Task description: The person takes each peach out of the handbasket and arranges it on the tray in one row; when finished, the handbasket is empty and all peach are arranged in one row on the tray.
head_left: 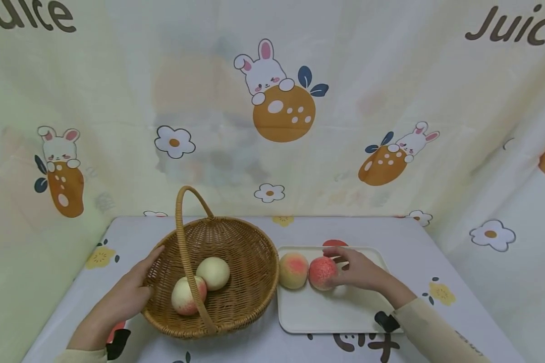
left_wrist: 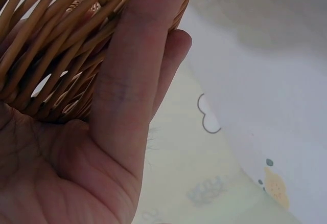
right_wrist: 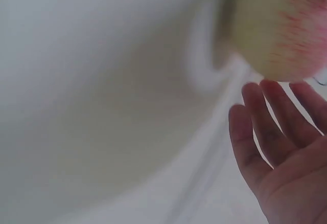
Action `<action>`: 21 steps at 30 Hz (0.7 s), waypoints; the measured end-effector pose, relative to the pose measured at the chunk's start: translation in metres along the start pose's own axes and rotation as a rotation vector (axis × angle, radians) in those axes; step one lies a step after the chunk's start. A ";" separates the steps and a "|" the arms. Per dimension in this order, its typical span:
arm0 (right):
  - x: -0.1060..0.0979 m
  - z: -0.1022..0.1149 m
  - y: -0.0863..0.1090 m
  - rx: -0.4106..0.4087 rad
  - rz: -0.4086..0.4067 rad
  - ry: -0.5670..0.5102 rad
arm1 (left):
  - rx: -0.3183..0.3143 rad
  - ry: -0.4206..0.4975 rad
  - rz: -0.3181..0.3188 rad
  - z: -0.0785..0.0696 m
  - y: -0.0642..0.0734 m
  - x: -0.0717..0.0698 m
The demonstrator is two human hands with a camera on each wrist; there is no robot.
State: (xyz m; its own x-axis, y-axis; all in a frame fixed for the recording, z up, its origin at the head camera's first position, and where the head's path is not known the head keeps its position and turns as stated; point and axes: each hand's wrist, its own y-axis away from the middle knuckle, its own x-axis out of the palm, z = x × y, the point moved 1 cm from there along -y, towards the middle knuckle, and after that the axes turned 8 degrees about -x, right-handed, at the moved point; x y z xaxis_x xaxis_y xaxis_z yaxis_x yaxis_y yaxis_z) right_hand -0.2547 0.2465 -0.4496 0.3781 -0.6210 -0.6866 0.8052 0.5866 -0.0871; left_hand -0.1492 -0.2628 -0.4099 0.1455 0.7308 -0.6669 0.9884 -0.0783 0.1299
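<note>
My left hand (head_left: 129, 292) rests against the left side of a brown wicker basket (head_left: 250, 302) with an arched handle. In the left wrist view, straight fingers (left_wrist: 127, 65) lie along the woven outer wall. Inside the basket are a pale peach (head_left: 213, 274) and a pale peach with a red blush (head_left: 183, 297). Over the white tray (head_left: 331, 317), my right hand (head_left: 361, 269) reaches round a red peach (head_left: 322, 273). The right wrist view shows a yellow and pink peach (right_wrist: 281, 29), with fingertips right at its surface and the fingers (right_wrist: 268, 129) fairly straight and spread.
A yellow and red peach (head_left: 293, 270) sits on the tray, left of the red one. The tray stands right beside the basket. A patterned white cloth (head_left: 236, 348) covers the table, and a printed curtain (head_left: 209, 101) hangs behind it.
</note>
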 end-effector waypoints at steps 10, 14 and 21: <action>-0.014 0.086 -0.054 -0.111 -0.058 -0.048 | -0.007 -0.030 0.000 -0.002 -0.001 0.001; -0.007 0.124 -0.081 -0.165 0.015 -0.082 | 0.007 -0.024 -0.002 -0.001 -0.001 0.001; 0.009 0.171 -0.127 -0.185 0.166 -0.070 | 0.015 -0.031 -0.014 0.000 -0.001 0.002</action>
State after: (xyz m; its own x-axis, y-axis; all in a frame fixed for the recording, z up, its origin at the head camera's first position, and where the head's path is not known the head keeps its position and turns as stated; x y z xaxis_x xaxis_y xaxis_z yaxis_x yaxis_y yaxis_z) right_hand -0.2752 0.0774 -0.3218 0.5340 -0.5393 -0.6511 0.6346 0.7646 -0.1128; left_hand -0.1497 -0.2613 -0.4112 0.1325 0.7102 -0.6914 0.9909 -0.0787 0.1090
